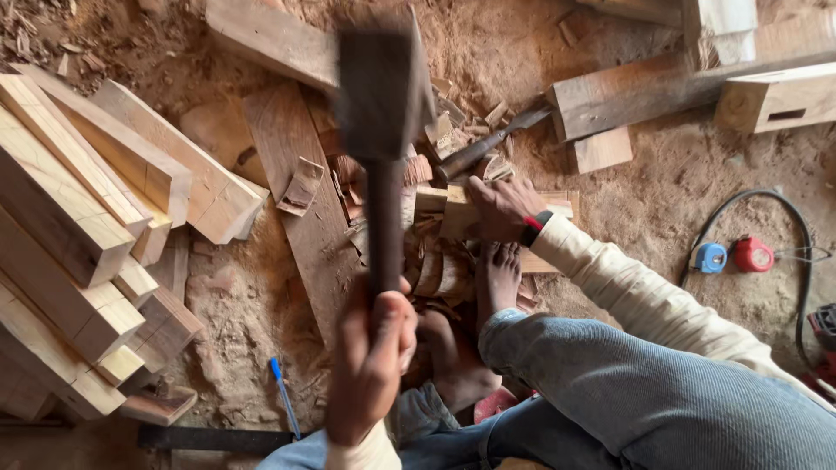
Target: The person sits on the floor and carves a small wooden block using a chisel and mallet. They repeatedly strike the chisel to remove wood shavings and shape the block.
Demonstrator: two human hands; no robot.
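The left hand (370, 365) grips a raised mallet (381, 104) (blurred) by its handle. The right hand (501, 209) closes around a chisel (488, 146), pressing on a wood block (440, 209) amid chips; timber beams (78, 244) lie left.

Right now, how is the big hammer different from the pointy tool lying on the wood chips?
The mallet is raised upright in the left hand and looks blurred; the chisel lies slanted on the chips, sharp and untouched. The mallet has a wide, blocky dark head, while the chisel is slim with a narrow blade. The right hand presses a wood block near the chisel. Both tools are dark.
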